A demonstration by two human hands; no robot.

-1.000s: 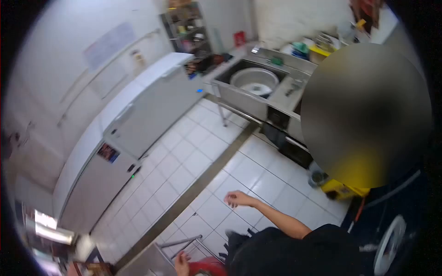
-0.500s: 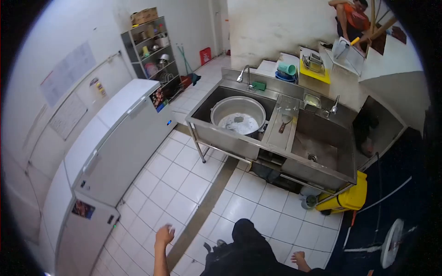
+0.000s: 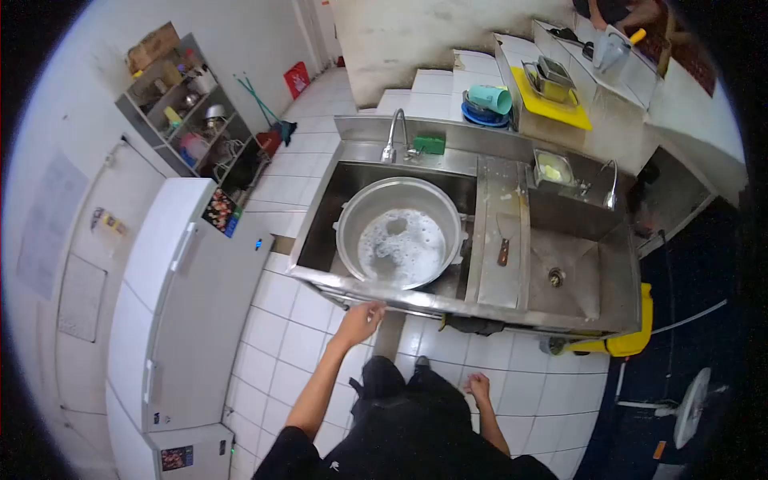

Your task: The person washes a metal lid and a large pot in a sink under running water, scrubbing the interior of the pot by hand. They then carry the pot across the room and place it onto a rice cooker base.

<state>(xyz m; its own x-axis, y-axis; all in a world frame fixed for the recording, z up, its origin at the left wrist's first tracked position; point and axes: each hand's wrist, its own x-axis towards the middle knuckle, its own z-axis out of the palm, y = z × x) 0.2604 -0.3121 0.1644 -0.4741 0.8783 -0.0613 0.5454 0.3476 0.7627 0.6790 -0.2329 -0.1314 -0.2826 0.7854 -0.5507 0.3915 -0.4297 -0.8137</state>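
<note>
My left hand [image 3: 360,322] hangs just in front of the sink's front rim [image 3: 384,293], fingers loosely bent and apart, holding nothing; whether it touches the rim I cannot tell. Low by my right side, my right hand [image 3: 478,387] is empty, its fingers relaxed and half curled. In the left basin stands a large metal pot [image 3: 349,210] with foamy water [image 3: 404,242] inside. A scraper with a brown handle [image 3: 503,253] lies on the steel strip between the basins. Behind the pot are a tap [image 3: 392,144] and a green sponge [image 3: 430,145].
The right basin [image 3: 560,256] has a small metal container [image 3: 553,169] at its back. Tiled steps hold a turquoise jug [image 3: 490,98] and a yellow board [image 3: 552,104]. A white chest freezer [image 3: 192,320] stands left, a yellow bin [image 3: 632,340] right. Another person's hand [image 3: 598,22] is above.
I have come closer to the sink, which looks larger now. My left hand has moved forward to the front rim, and my right hand has swung slightly forward.
</note>
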